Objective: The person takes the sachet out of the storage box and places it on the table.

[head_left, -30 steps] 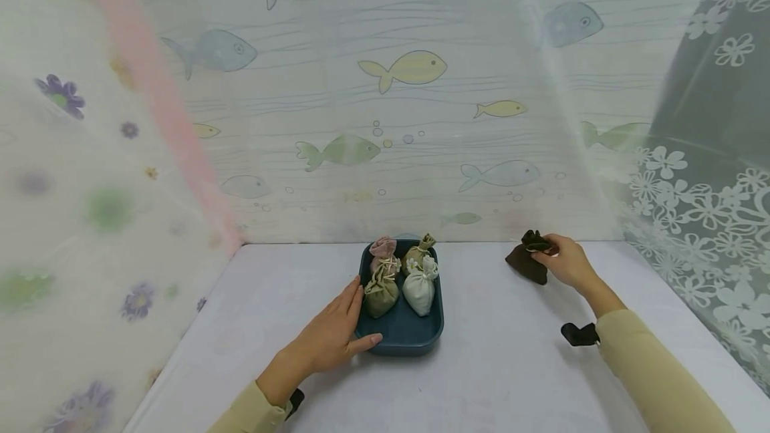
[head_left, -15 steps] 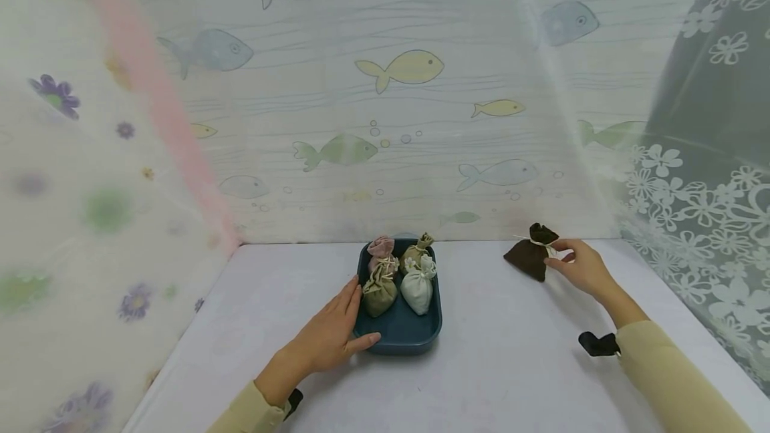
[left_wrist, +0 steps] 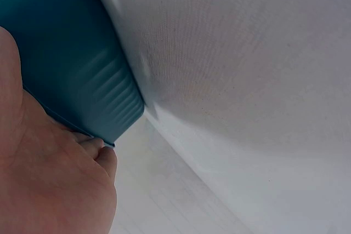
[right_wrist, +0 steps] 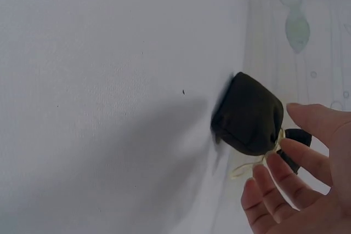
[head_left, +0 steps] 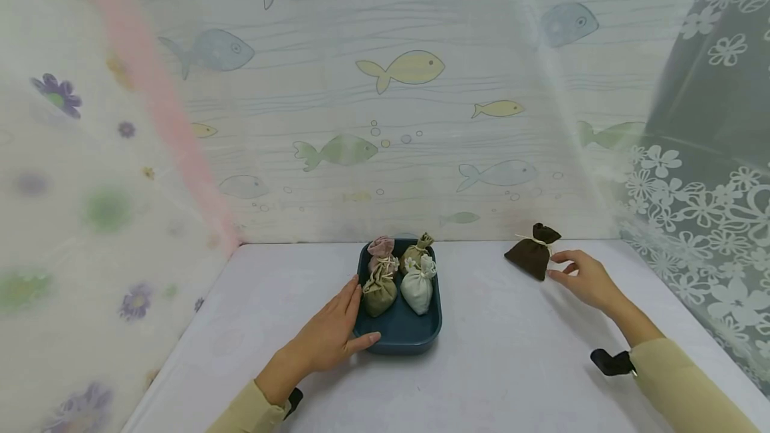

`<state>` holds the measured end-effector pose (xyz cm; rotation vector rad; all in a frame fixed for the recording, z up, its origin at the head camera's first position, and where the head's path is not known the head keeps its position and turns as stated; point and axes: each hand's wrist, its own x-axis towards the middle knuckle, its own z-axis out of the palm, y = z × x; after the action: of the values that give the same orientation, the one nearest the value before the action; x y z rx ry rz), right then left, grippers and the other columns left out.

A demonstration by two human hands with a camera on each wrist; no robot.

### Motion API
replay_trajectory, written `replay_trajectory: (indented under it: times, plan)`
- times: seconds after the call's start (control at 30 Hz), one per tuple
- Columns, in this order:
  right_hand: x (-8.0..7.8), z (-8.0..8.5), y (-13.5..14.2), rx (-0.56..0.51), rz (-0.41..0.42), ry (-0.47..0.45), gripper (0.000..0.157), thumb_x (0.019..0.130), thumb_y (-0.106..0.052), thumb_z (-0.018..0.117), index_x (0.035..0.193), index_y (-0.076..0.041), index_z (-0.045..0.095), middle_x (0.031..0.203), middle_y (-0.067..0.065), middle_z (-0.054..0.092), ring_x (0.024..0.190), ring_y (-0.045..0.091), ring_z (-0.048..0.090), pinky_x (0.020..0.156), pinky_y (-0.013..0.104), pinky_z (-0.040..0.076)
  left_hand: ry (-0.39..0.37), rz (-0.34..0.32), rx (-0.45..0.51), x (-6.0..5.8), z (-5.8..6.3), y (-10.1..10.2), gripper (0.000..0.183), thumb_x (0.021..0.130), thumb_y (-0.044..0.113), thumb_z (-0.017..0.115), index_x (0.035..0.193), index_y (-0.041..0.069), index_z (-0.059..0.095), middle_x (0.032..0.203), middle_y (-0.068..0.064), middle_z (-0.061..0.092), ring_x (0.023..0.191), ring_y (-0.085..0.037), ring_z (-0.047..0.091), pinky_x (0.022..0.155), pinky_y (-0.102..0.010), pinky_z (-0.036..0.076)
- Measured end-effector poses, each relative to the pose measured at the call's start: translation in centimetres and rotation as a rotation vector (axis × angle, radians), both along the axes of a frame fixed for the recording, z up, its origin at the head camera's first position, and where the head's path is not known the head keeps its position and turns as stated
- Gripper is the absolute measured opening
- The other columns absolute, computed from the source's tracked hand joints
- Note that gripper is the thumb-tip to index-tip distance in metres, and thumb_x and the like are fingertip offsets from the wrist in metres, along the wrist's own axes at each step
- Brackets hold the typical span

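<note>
On white table: dark-brown pouch, flared top, pale tie cord.

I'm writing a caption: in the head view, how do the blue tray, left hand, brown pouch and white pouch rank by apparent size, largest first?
1. Blue tray
2. Left hand, perhaps helped by nearness to the camera
3. Brown pouch and white pouch: too alike to rank

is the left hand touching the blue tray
Touching: the head view shows the left hand with fingers against the blue tray and thumb over its rim.
</note>
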<state>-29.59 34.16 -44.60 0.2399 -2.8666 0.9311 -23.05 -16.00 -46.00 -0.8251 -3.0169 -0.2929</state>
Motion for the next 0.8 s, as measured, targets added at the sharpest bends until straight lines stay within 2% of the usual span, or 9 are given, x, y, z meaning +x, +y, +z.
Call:
replay_trajectory:
  times: [0.4, 0.63, 0.8]
  plan:
    - [1.1, 0.5, -1.9, 0.001, 0.055, 0.051, 0.046, 0.089, -0.031, 0.066, 0.119, 0.003, 0.057, 0.119, 0.022, 0.054, 0.095, 0.033, 0.056, 0.068, 0.036, 0.047, 0.005, -0.006, 0.006, 0.0, 0.0, 0.1, 0.096, 0.089, 0.069, 0.037, 0.15, 0.0, 0.01, 0.157, -0.013, -0.004, 0.143, -0.025, 0.006, 0.112, -0.044, 0.021]
    - [1.6, 0.9, -3.5, -0.004, 0.112, 0.096, 0.043, 0.088, -0.027, 0.067, 0.119, 0.0, 0.058, 0.116, 0.018, 0.057, 0.092, 0.028, 0.056, 0.07, 0.037, 0.045, 0.009, -0.002, -0.004, 0.0, 0.1, 0.1, 0.099, 0.087, 0.074, 0.03, 0.15, 0.0, 0.01, 0.157, -0.013, -0.003, 0.143, -0.025, 0.006, 0.112, -0.043, 0.021]
    - [1.9, 1.1, -5.1, -0.047, 0.17, 0.119, 0.042, 0.088, -0.025, 0.068, 0.12, -0.002, 0.056, 0.114, 0.015, 0.058, 0.091, 0.026, 0.056, 0.069, 0.032, 0.045, -0.005, -0.003, 0.013, 0.1, 0.1, 0.1, 0.096, 0.089, 0.07, 0.036, 0.15, 0.001, 0.009, 0.157, -0.013, -0.003, 0.143, -0.026, 0.006, 0.112, -0.044, 0.021]
